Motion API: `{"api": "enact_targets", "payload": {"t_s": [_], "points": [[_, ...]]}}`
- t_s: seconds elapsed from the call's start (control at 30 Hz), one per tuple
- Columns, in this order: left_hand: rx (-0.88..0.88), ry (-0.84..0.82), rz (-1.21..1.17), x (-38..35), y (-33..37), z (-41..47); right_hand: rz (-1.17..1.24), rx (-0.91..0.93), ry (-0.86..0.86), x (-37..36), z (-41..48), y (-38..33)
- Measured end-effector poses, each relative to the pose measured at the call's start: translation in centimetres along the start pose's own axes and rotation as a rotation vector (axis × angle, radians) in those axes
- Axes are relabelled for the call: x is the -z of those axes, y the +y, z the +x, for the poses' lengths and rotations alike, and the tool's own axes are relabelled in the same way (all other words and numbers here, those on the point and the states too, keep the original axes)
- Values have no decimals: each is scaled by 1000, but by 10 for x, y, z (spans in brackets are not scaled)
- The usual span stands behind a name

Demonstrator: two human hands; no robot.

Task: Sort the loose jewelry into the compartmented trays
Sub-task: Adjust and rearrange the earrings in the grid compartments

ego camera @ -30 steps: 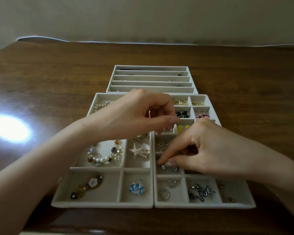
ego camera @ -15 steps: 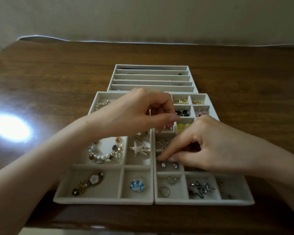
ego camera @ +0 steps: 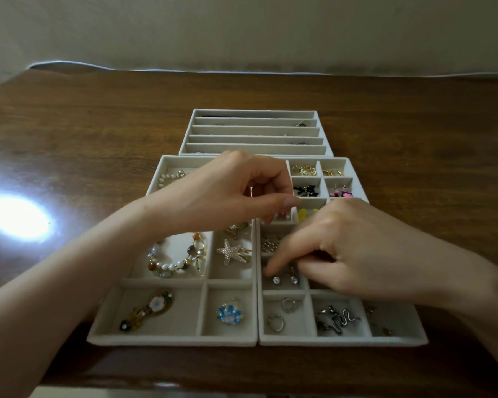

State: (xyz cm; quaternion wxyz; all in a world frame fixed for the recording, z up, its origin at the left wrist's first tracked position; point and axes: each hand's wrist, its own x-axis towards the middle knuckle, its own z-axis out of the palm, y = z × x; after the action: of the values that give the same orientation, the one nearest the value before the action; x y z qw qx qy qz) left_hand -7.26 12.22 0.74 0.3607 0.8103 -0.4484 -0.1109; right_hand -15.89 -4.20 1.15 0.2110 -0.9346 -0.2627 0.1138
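From where I stand, the step looks like settling a small piece beside the crystal studs (ego camera: 276,280) in the right tray (ego camera: 342,340), in the little cell at eight o'clock of the right hand (ego camera: 357,248).

To do it well, the left hand (ego camera: 227,196), hovering over the seam where the left tray (ego camera: 173,338) meets the right one, is best held high enough not to brush the starfish brooch (ego camera: 232,251) at its six o'clock. The right hand should lower its piece straight down, clear of the cell walls. That way nothing hops into the cell of the hoop rings (ego camera: 288,304) at six o'clock of the studs.

The left hand has its fingers curled in towards the palm and its thumb stretched out to three o'clock; whether something tiny is pinched there I cannot tell. The right hand's forefinger (ego camera: 270,268) reaches down to the cell floor just beside the studs, with the other fingers tucked under. I cannot tell whether it grips anything.
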Motion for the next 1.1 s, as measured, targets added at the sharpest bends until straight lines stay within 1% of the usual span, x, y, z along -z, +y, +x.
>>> {"api": "enact_targets", "payload": {"t_s": [0.1, 0.37, 0.6, 0.87, 1.03, 1.1], "points": [[3, 1, -3, 0, 0, 0, 10, -2, 0, 0, 1, 2], [9, 4, 3, 1, 0, 0, 111, 5, 94, 6, 0, 9], [14, 5, 10, 2, 4, -2, 26, -32, 53, 2, 1, 8], [15, -3, 10, 2, 4, -2, 41, -7, -8, -1, 1, 9], [14, -3, 21, 1, 2, -1, 24, 16, -15, -5, 4, 7], [15, -3, 21, 1, 2, -1, 51, 17, 2, -3, 3, 6]]}}
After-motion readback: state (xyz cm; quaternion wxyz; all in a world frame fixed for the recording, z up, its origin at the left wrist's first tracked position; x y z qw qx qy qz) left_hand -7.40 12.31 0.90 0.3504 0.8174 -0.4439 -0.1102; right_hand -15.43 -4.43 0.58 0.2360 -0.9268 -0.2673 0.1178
